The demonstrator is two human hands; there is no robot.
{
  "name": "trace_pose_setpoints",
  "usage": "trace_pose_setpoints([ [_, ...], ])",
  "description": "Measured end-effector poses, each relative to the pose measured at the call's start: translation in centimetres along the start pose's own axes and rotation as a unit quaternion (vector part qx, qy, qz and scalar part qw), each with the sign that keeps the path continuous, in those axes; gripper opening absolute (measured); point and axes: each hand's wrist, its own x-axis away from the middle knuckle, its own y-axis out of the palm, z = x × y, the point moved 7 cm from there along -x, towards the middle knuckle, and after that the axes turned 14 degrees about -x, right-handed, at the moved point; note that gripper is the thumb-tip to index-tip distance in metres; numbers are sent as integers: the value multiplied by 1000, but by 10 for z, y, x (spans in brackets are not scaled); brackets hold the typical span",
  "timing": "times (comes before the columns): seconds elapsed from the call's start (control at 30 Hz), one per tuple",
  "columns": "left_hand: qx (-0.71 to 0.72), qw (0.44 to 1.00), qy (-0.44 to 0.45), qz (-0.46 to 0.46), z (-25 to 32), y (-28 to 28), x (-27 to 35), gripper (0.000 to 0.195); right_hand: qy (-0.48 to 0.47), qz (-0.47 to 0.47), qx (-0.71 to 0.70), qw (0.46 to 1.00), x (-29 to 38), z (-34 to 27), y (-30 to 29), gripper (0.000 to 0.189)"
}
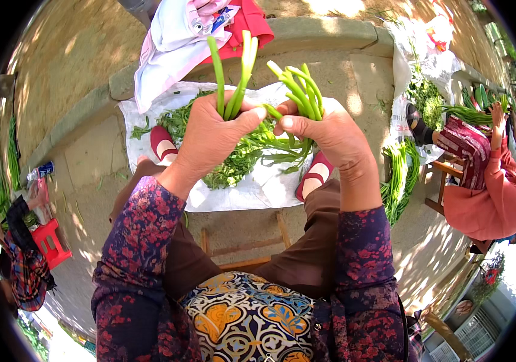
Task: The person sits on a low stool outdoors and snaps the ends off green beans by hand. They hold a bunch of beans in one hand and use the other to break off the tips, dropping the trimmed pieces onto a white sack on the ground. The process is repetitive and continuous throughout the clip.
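My left hand [222, 131] grips a few thick green vegetable stems [243, 72], their cut ends pointing away from me. In my right hand [330, 131] is another bunch of green stems [305, 92], with leafy tops [292, 156] hanging below it. Thumbs and fingertips almost meet around a short green stem piece [272, 111] between the two hands. Under them, a heap of loose green leaves [231, 169] lies on a white plastic sheet [271, 192]. The far part of the heap is hidden behind my hands.
Pink and white cloth [167, 54] and red fabric [258, 27] lie ahead by a stone kerb [317, 34]. Long green stems [400, 176] lie at the right, near a seated person in a coral top [489, 199]. Leftward are a red plastic stool [52, 244] and another person's plaid sleeve [27, 280].
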Motion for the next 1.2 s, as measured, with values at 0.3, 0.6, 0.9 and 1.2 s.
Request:
trace_pose_setpoints([
  [0.3,-6,998,5,60,0,-7,-3,7,15,34,84,996,-7,4,-1,20],
  [0.6,-112,992,61,10,14,2,5,6,45,-20,93,994,-6,5,-9,20],
  [0.9,-60,994,61,-74,20,3,12,6,71,-86,28,993,3,-2,-3,19],
  [1.2,-40,995,21,-90,9,-8,7,12,47,-62,-31,996,5,-9,-18,16],
])
